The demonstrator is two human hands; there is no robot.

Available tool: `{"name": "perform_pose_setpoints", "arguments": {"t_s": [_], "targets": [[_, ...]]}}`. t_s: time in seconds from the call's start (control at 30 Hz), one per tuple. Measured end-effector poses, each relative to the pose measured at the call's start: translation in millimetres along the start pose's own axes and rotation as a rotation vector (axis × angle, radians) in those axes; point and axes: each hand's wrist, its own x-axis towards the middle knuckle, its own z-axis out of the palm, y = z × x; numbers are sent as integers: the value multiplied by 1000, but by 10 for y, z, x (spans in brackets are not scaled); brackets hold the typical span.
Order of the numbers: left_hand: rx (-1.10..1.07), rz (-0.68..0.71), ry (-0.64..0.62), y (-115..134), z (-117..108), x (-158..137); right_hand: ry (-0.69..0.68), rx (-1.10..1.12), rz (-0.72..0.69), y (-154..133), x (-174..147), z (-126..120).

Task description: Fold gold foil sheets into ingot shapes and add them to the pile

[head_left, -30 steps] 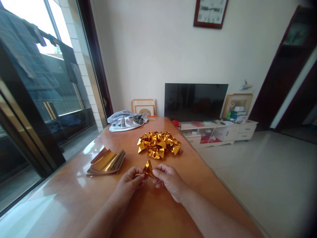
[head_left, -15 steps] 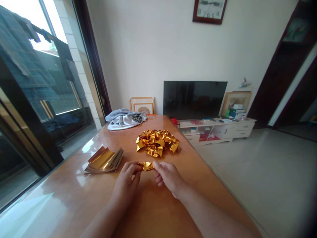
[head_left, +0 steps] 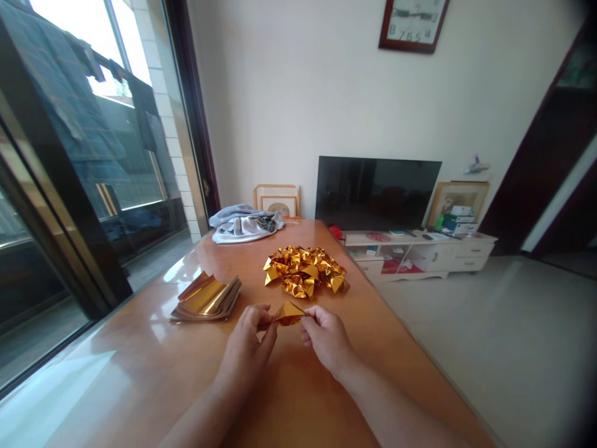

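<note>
"What's moved?"

"Between the hands, the gold foil piece (head_left: pixel 289 312) now rises to a point, where half a second ago it shows as a low, flat band."

"How is it held?"

"At both ends. On its left end, the thumb and fingers of the left hand (head_left: pixel 246 342) are pinched together on it; on its right end, the right hand (head_left: pixel 330 342) nips a corner the same way. Its peak sticks up in the gap between the fingertips. Whether its underside touches the table (head_left: pixel 298 392), I can't tell."

"And around it?"

"Just beyond, a heap of folded foil (head_left: pixel 305 270). Off to the left, near the left hand, a stack of gold sheets (head_left: pixel 208 298)."

"Any writing?"

"Only on the wall clock (head_left: pixel 413 25), cut off by the top edge: 8, 7, 6 and 5 read along the bottom. Print on the boxes (head_left: pixel 459 219) by the television (head_left: pixel 377 193) is too small to make out."

"Anything else different?"

"Everything sits a little further right in view, clock and television too. Heap and stack keep their places on the table, and both hands keep hold of the foil."
</note>
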Motion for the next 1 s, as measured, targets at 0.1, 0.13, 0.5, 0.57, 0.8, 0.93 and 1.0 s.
{"name": "perform_pose_setpoints", "arguments": {"t_s": [0.1, 0.13, 0.5, 0.57, 0.8, 0.93, 1.0], "targets": [[-107, -186, 4, -16, 25, -13, -22, 7, -13, 0, -15, 15], [-143, -233, -6, -17, 32, -16, -32, 9, -16, 10, -15, 18], [-199, -265, -50, 8, 40, -39, -28, -5, -77, 128, 10, 41], [-207, -273, -57, 16, 31, -34, -35, -12, -91, 141, 11, 44], [-245, -313, -56, 27, 28, -17, -50, -16, -104, 154, 13, 42], [-276, -343, -60, 25, 34, -15, -70, -15, -78, 137, 9, 41], [-285, -340, -76, 28, 30, -10, -70, -17, -67, 136, 9, 42]]}}
